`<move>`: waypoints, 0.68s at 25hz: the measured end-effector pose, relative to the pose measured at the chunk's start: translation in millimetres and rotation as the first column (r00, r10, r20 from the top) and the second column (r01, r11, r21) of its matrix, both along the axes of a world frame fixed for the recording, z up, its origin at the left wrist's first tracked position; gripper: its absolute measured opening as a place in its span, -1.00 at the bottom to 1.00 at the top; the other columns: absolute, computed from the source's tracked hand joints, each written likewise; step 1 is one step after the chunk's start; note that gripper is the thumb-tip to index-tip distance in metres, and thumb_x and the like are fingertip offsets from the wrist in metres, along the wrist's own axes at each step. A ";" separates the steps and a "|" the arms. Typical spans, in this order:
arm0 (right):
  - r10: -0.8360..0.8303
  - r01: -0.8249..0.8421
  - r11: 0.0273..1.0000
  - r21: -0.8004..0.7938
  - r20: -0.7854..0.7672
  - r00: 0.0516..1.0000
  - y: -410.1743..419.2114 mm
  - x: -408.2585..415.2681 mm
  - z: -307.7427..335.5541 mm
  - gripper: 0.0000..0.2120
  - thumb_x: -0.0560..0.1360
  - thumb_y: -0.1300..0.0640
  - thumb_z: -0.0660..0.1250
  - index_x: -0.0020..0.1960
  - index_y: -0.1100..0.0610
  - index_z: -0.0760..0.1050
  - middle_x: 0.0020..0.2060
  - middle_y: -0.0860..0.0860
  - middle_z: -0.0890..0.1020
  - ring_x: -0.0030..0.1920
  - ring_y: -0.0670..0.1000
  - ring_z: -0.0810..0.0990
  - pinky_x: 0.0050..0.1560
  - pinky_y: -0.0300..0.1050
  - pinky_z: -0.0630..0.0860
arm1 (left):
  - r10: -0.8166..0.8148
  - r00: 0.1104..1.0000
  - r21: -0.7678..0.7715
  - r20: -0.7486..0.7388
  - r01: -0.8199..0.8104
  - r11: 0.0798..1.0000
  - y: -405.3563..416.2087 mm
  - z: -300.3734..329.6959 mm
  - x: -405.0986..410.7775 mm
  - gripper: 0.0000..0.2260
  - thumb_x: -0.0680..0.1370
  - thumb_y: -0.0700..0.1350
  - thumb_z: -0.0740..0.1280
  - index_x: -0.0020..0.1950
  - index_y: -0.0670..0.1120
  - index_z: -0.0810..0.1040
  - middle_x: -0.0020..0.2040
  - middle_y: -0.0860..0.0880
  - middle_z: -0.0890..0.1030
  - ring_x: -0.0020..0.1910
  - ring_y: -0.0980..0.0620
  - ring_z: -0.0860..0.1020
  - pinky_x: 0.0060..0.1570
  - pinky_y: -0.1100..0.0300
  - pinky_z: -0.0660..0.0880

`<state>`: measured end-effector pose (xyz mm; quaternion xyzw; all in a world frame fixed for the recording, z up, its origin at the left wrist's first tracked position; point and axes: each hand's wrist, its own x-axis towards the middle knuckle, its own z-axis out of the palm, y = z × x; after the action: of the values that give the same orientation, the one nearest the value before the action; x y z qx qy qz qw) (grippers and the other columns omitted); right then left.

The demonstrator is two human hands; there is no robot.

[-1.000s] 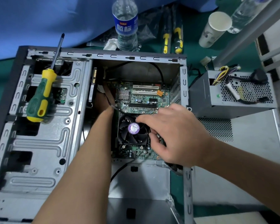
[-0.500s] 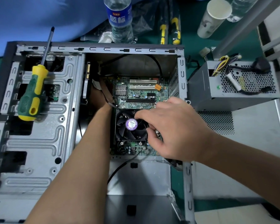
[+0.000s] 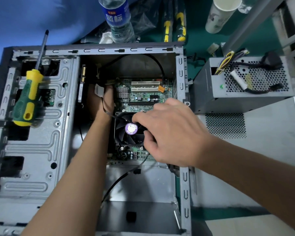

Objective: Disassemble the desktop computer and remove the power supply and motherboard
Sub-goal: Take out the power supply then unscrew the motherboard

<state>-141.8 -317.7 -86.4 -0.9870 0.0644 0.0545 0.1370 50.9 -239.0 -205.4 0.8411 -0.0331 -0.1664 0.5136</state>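
The open grey computer case [image 3: 181,79] lies on its side with the green motherboard [image 3: 143,97] inside. A black CPU fan [image 3: 126,133] with a purple label sits on the board. My right hand [image 3: 170,132] grips the fan's right side, fingers curled over its frame. My left hand [image 3: 100,99] reaches deep into the case at the board's left edge, beside a grey connector [image 3: 99,90]; its fingers are hidden. The grey power supply [image 3: 242,86] stands outside the case at the right, its cables lying on top.
A green and yellow screwdriver [image 3: 28,99] lies on the drive cage [image 3: 41,142] at the left. Behind the case stand a water bottle [image 3: 117,19], a paper cup [image 3: 220,14] and two yellow-black tools [image 3: 174,26]. The case's side panel [image 3: 262,150] lies at the right.
The camera has drawn slightly closer. My right hand has shifted a little on the fan; my left hand stays in the case at the board's left edge.
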 end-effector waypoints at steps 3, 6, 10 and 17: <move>0.006 -0.006 1.000 0.009 0.012 1.000 -0.7 0.1 1.5 -0.72 0.49 0.01 0.08 0.08 -0.01 0.50 -0.25 -0.10 0.60 -0.23 -0.03 0.45 0.04 -0.06 0.35 | -0.027 0.996 0.145 -0.087 0.040 0.989 2.9 17.4 -5.5 -0.84 0.61 0.03 0.30 -0.05 -0.04 0.55 -0.16 0.08 0.57 -0.30 0.34 0.49 -0.27 0.46 0.38; 0.004 -0.005 1.000 0.027 0.029 1.000 -0.6 -0.2 2.5 -0.79 0.47 0.03 0.10 -0.03 0.01 0.49 -0.32 -0.10 0.56 -0.27 -0.02 0.42 0.04 -0.05 0.36 | -0.068 0.996 0.088 -0.050 0.072 0.993 7.2 35.4 -16.4 -0.84 0.54 -0.03 0.40 -0.15 -0.09 0.56 -0.24 0.00 0.57 -0.27 0.08 0.52 -0.17 0.24 0.45; 0.000 -0.001 1.000 0.027 0.033 0.999 0.8 -1.0 7.1 -0.76 0.46 0.04 0.10 -0.03 0.01 0.51 -0.29 -0.09 0.58 -0.25 -0.03 0.40 0.06 -0.07 0.35 | -0.268 0.963 0.063 0.000 0.268 0.961 11.5 72.3 -43.8 -0.77 0.45 -0.06 0.45 -0.26 -0.17 0.50 -0.34 -0.03 0.52 -0.32 0.07 0.47 -0.25 0.18 0.43; -0.049 0.052 0.997 -0.050 0.060 0.997 3.3 -3.4 13.1 -0.74 0.45 0.17 0.19 0.07 0.10 0.57 -0.02 0.01 0.54 0.07 0.05 0.42 0.24 -0.01 0.35 | -0.745 0.665 0.530 0.057 0.612 0.587 49.1 132.3 -66.0 -0.79 0.59 0.03 0.32 -0.09 -0.08 0.42 -0.29 0.02 0.51 -0.28 0.01 0.51 -0.27 0.15 0.32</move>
<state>-145.2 -314.4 -73.2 -0.9894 0.0867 0.0204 0.1145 -15.1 -189.8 -73.1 0.8739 -0.3842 -0.2365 0.1809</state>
